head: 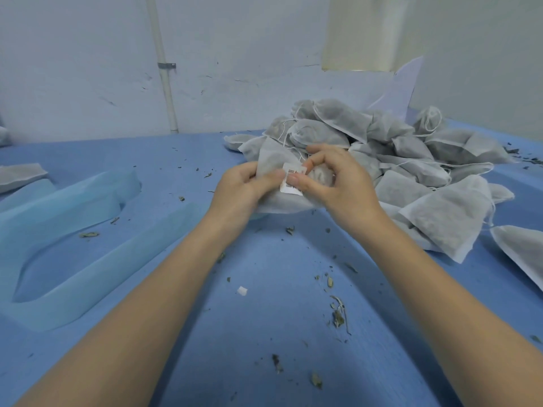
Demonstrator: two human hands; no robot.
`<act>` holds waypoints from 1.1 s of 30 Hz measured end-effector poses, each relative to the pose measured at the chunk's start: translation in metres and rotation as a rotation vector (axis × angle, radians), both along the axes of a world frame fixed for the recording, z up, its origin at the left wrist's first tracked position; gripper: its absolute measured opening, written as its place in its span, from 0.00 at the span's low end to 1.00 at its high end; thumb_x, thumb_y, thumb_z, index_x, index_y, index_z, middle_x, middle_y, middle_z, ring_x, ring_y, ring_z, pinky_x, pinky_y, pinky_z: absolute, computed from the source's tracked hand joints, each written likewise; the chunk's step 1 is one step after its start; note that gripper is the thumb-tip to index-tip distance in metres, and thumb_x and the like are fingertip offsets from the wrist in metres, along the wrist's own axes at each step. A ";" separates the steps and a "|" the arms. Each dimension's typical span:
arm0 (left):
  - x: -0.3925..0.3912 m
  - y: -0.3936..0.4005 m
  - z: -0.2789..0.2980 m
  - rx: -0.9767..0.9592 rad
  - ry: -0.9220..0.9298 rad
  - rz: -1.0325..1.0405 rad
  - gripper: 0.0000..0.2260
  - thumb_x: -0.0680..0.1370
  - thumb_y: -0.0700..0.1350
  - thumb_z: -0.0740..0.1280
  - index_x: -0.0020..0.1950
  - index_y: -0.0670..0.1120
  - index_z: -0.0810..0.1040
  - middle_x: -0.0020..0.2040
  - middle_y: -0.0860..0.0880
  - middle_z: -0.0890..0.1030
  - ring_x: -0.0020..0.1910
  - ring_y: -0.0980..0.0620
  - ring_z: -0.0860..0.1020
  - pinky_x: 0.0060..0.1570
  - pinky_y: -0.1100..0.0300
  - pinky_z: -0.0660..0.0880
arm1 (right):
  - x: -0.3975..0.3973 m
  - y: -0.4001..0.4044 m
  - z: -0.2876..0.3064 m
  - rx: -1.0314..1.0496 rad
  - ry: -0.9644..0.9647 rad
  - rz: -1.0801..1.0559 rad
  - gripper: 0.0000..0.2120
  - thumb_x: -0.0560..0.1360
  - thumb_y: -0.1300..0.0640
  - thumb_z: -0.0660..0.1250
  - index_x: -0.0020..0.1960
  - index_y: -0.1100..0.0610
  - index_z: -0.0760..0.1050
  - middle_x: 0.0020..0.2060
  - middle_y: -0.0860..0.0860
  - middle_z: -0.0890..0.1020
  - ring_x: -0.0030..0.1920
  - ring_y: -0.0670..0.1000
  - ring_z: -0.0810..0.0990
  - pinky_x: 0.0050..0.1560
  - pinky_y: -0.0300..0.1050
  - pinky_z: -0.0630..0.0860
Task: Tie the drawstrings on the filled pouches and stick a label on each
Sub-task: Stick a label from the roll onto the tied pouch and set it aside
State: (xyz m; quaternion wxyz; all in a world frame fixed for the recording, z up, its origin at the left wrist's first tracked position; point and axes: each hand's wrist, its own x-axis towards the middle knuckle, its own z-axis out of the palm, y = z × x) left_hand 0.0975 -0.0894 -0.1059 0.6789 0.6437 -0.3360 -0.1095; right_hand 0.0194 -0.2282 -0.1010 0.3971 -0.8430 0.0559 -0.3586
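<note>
Pouches (390, 160) lay heaped on the blue counter (264, 304) at about two o'clock from our hands, most with loose drawstrings and no label that we could see. We held one pouch (282, 201) just in front of that heap: our left hand (244, 192) curled round its near side, thumb on the barcode label (292, 179), while our right hand (338, 183) pinched the label at the gathered neck. Whether its string was knotted, we could not tell. We judged the labelling of this one under way, with nearly the whole heap left.
</note>
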 end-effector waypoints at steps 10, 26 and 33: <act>-0.004 -0.005 -0.006 0.083 -0.118 0.004 0.07 0.69 0.34 0.73 0.43 0.44 0.79 0.36 0.55 0.81 0.35 0.60 0.78 0.37 0.68 0.72 | 0.002 0.006 -0.002 0.402 -0.029 0.057 0.04 0.68 0.54 0.77 0.37 0.50 0.82 0.38 0.49 0.84 0.42 0.48 0.81 0.50 0.49 0.77; -0.005 -0.015 -0.006 -0.116 0.194 0.398 0.08 0.75 0.46 0.69 0.38 0.44 0.80 0.39 0.44 0.82 0.40 0.46 0.79 0.48 0.47 0.76 | 0.004 0.010 -0.017 0.650 0.103 0.115 0.28 0.67 0.52 0.77 0.59 0.43 0.64 0.55 0.53 0.77 0.45 0.47 0.81 0.36 0.38 0.77; -0.010 -0.012 -0.002 -0.268 0.405 0.345 0.12 0.74 0.50 0.71 0.45 0.40 0.79 0.43 0.41 0.83 0.42 0.41 0.83 0.36 0.53 0.81 | 0.016 0.029 -0.011 0.843 -0.104 0.165 0.08 0.72 0.68 0.70 0.44 0.58 0.73 0.44 0.57 0.78 0.35 0.49 0.78 0.33 0.37 0.75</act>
